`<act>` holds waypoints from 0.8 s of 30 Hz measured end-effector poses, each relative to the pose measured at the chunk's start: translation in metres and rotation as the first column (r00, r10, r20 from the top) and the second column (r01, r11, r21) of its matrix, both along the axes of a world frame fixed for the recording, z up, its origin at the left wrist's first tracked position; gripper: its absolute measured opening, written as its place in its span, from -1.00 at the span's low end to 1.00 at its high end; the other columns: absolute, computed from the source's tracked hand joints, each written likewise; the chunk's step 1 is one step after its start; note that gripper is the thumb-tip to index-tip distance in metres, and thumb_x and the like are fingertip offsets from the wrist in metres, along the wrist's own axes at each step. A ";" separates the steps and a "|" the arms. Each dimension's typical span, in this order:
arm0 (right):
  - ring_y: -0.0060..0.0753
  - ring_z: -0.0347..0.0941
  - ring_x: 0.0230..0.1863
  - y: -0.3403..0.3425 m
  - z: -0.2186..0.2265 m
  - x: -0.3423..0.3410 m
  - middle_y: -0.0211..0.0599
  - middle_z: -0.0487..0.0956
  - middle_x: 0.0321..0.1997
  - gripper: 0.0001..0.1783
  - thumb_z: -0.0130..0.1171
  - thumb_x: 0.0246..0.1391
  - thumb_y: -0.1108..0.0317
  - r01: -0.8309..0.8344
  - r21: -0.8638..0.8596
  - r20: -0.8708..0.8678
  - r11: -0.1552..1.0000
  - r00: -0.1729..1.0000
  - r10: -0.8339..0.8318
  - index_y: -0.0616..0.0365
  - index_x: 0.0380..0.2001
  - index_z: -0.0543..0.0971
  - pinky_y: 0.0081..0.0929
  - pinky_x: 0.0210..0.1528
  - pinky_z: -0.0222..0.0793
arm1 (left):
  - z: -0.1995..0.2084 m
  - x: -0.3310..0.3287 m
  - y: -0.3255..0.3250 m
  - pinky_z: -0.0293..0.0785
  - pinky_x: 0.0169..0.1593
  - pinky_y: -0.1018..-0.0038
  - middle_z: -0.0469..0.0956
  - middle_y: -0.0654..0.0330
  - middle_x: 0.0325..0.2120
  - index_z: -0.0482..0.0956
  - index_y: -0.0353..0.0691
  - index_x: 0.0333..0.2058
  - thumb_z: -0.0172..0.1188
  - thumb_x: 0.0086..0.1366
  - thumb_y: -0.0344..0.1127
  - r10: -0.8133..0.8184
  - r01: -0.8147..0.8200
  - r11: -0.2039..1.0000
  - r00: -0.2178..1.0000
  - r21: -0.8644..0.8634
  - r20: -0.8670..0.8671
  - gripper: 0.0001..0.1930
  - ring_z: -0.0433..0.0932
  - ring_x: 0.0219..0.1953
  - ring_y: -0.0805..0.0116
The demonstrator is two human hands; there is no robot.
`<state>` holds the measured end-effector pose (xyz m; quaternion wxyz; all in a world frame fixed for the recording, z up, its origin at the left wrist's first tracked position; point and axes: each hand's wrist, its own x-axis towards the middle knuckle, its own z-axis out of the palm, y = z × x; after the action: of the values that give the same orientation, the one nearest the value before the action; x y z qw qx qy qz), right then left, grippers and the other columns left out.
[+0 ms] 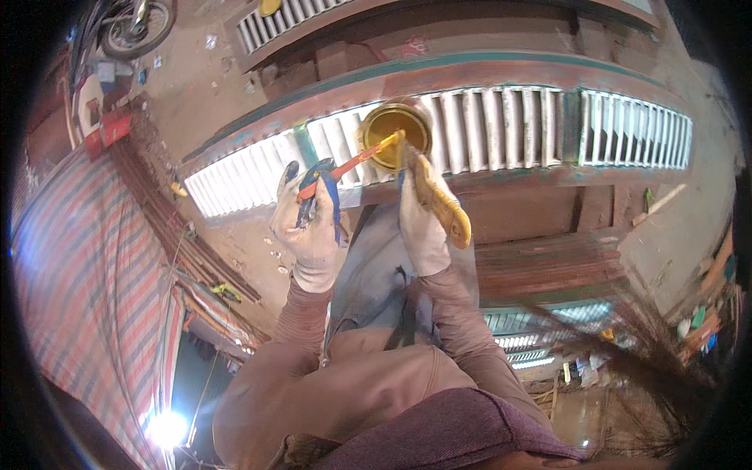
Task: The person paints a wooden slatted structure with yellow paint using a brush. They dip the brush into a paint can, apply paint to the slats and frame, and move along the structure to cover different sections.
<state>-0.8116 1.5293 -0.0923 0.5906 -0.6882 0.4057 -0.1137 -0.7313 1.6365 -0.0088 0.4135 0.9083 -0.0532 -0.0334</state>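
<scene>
My left hand (309,235), in a whitish glove with dark blue fingers, is closed around a thin orange-red tool (350,164) with a yellow-smeared end. My right hand (423,235), in a similar glove, grips a paintbrush (441,205) by its wide, yellow-stained handle. The tool's far end meets the head of the brush above an open paint can (428,129). Yellow-brown paint shows inside the can. It stands on a long louvered panel (501,129) with white slats and a brown and green frame. The exact kind of the left-hand tool cannot be made out.
Another slatted panel (294,22) lies beyond. Brown boards (540,270) are at right, with more slatted pieces behind them. A striped sheet (86,266) hangs at left near a bright lamp (167,429). A motorcycle wheel (139,31) stands at the far left.
</scene>
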 end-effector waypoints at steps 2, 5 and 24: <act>-0.44 0.44 0.08 -0.004 0.015 -0.003 -0.18 0.54 0.05 -0.62 0.16 0.19 0.44 0.107 0.382 -0.083 0.918 0.993 -0.081 0.30 0.07 0.47 -0.45 0.15 0.34 | -0.012 -0.003 -0.003 0.41 0.09 0.25 0.65 0.09 -0.30 0.63 -0.37 -0.24 0.16 0.22 -0.54 0.066 -0.066 0.998 0.998 0.009 0.013 -0.86 0.56 -0.03 0.11; -0.46 0.45 0.07 -0.026 0.009 -0.020 -0.26 0.54 0.03 -0.58 0.22 0.14 0.47 0.260 0.383 0.026 0.886 0.956 -0.292 0.31 0.08 0.46 -0.50 0.12 0.37 | -0.032 0.000 0.002 0.46 -0.01 0.46 0.61 0.06 -0.16 0.54 -0.46 -0.06 0.15 0.32 -0.42 -0.082 0.085 0.996 0.991 0.029 -0.104 -0.73 0.56 -0.15 0.41; -0.19 0.56 -0.11 -0.233 -0.128 -0.062 -0.26 0.61 -0.12 -0.69 0.15 0.03 0.35 -0.317 -0.824 -0.419 0.470 0.899 -0.129 0.00 -0.11 0.62 -0.34 -0.11 0.49 | -0.210 0.158 -0.045 0.41 0.08 0.36 0.59 0.02 -0.09 0.53 -0.27 0.01 0.08 0.37 -0.23 -0.422 0.474 0.867 0.863 0.153 -0.279 -0.67 0.55 -0.01 0.14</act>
<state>-0.8735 1.2965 -0.2206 0.0554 -0.9206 0.3678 -0.1188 -0.5732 1.5914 -0.2183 0.2963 0.8995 -0.2101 -0.2427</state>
